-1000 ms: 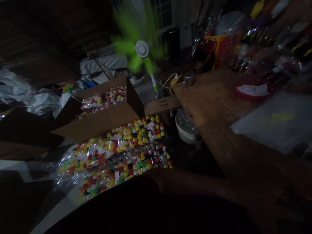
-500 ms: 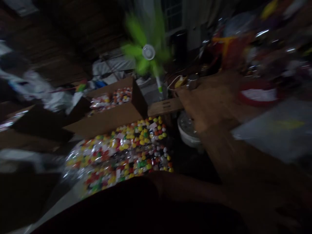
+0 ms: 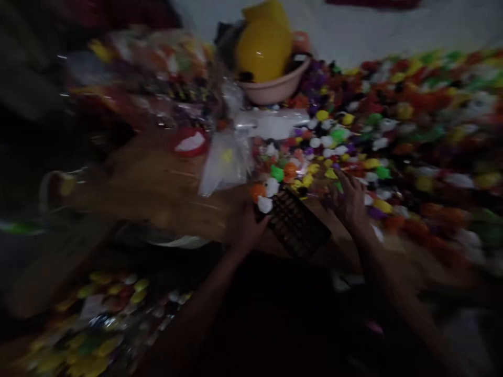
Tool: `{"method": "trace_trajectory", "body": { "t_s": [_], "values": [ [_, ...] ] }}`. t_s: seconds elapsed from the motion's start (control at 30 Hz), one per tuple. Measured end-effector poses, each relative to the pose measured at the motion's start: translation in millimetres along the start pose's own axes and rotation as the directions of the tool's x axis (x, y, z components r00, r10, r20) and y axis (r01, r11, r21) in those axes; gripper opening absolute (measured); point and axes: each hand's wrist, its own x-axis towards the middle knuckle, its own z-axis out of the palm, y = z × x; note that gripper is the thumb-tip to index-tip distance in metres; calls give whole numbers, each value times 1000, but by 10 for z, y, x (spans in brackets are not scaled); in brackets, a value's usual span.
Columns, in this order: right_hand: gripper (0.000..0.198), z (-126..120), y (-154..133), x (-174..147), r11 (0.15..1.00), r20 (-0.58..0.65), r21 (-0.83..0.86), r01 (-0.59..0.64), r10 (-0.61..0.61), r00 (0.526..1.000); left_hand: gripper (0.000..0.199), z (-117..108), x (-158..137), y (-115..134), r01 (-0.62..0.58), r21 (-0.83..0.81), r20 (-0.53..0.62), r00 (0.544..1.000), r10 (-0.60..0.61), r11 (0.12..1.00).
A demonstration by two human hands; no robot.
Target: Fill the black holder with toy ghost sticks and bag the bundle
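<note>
A dark tray with rows of small compartments (image 3: 301, 222) lies tilted at the front edge of the wooden table. My left hand (image 3: 248, 226) is closed round its left end. Orange and white small toy pieces (image 3: 265, 204) sit at that end, beside my fingers; most of the other compartments look dark. Over the near edge of a heap of colourful small toy pieces (image 3: 338, 136), my right hand (image 3: 349, 201) reaches out to the right of the tray. Its fingers are apart, and I see nothing held in them. Blur and dim light hide the finer detail.
Clear plastic bags (image 3: 226, 162) and a red dish with white contents (image 3: 190, 142) lie left on the wooden table (image 3: 157, 183). A pink basin (image 3: 275, 89) with a yellow object stands behind. Bagged colourful pieces (image 3: 90, 335) are low at the left.
My view has swung right, from the green fan, cardboard boxes and bagged pieces to the table with the heap. Both hands now show at the tray and heap.
</note>
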Motion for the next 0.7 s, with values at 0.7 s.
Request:
{"method": "trace_trajectory", "body": {
  "t_s": [0.7],
  "values": [
    [29, -387, 286, -696, 986, 139, -9, -164, 164, 977, 54, -99, -102, 133, 82, 18, 7, 997, -82, 996]
  ]
}}
